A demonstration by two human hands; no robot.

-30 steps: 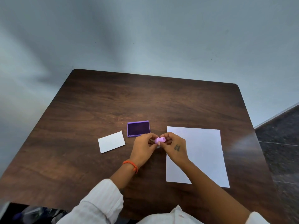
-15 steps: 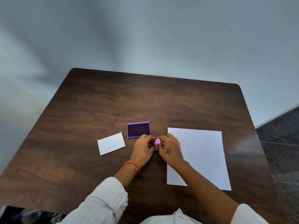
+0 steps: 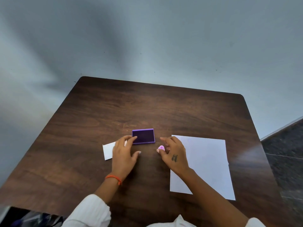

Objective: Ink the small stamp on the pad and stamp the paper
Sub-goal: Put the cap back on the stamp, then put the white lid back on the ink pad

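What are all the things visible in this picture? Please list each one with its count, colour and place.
table: one, dark brown wood, fills the middle of the view
ink pad: one, purple, open, centre of the table
small stamp: one, pink, held by the right hand, right of the ink pad
paper sheet: one, white, on the right part of the table
small card: one, white, left of the ink pad, partly under the left hand
wall: grey, behind the table
floor: dark, at the right edge
left hand: one, orange thread on the wrist, fingers spread, at the ink pad's left edge
right hand: one, holds the small stamp
sleeves: white, bottom edge
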